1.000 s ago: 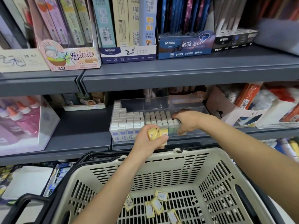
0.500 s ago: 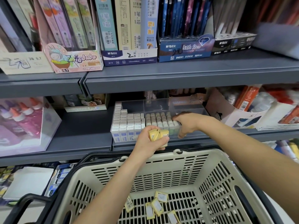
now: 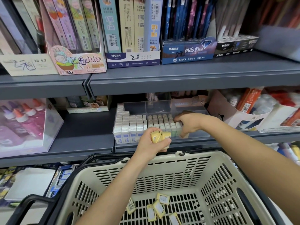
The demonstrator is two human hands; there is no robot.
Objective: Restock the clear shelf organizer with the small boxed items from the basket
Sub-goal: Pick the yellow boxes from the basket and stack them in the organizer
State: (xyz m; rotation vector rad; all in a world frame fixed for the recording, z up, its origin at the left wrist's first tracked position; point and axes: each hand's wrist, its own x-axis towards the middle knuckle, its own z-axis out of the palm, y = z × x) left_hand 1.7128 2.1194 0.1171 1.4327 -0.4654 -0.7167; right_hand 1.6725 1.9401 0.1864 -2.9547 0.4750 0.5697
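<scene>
Restocking looks well under way but unfinished: the clear shelf organizer (image 3: 191,109) carries packed rows of small boxes left of and beneath the right hand (image 3: 189,123), which reaches into its right compartment with fingers curled down; whether it grips a box cannot be told. The left hand (image 3: 153,143), just in front of the organizer, is closed around a few yellow boxes (image 3: 159,136). Below both hands, the basket (image 3: 164,161) keeps several more yellow boxed items (image 3: 158,208) on its floor. On the shelf above the hands, display cartons read "M&G", "Little Stars", "840X1" and "2B 0.7".
</scene>
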